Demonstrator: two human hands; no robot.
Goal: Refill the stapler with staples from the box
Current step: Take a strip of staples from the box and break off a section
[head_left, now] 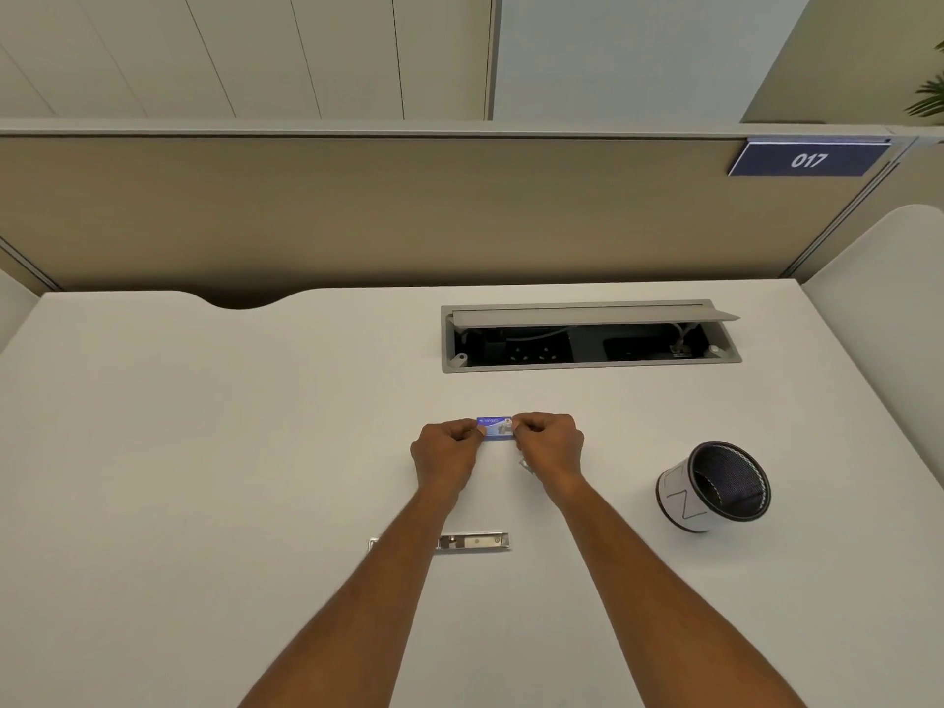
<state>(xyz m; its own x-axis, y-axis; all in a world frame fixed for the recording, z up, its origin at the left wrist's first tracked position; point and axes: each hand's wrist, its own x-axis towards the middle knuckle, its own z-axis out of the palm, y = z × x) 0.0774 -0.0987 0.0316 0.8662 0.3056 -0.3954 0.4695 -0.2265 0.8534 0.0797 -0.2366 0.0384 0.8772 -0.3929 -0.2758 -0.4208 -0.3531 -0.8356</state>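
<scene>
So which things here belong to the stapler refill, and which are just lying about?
In the job: staple box, held at its ends by left hand and right hand; stapler on the desk.
Lying about: mesh cup on its side, cable hatch, sign 017.

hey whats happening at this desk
A person is holding a small blue staple box between both hands, the left hand on one end and the right hand on the other, just above the desk. It looks like they are working it open. The metal stapler lies untouched nearer the person, partly hidden under the left forearm. A mesh pen cup lies tipped on its side to the right.
</scene>
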